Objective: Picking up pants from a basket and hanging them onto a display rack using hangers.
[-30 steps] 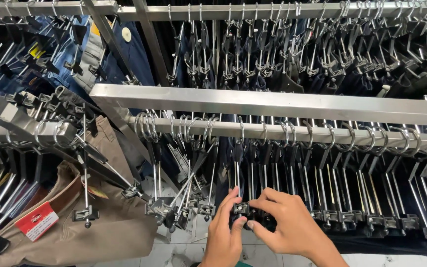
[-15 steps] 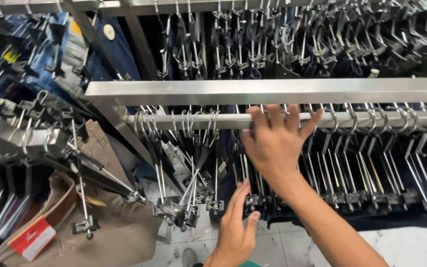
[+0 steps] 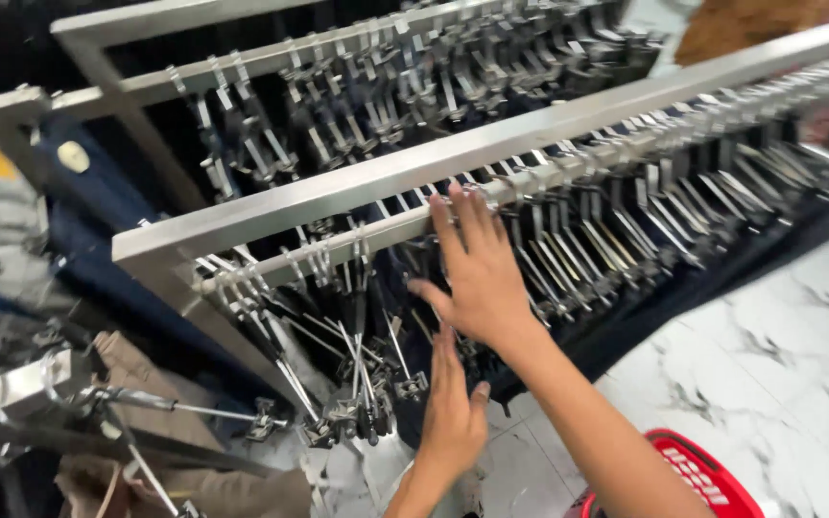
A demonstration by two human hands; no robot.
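A steel clothes rail (image 3: 357, 230) carries a dense row of metal clip hangers (image 3: 626, 211) with dark trousers (image 3: 626, 326) hanging below. My right hand (image 3: 477, 273) reaches up to the rail, fingers spread, fingertips on the hanger hooks near its middle. Lower down, my left hand (image 3: 448, 412) lies flat with fingers pointing up against the dark trousers and the hanger clips (image 3: 410, 384). Neither hand closes around anything that I can see.
A second hanger rail (image 3: 271, 62) runs behind, above the first. Tan trousers (image 3: 136, 379) and blue jeans (image 3: 11, 230) hang on racks at the left. A red plastic basket (image 3: 712, 480) sits on the white marble floor (image 3: 798, 326) at the lower right.
Both hands let go of a hanger clip low on the rack. My right hand rose to the rail and spread; the view swung so the rail now slants up to the right.
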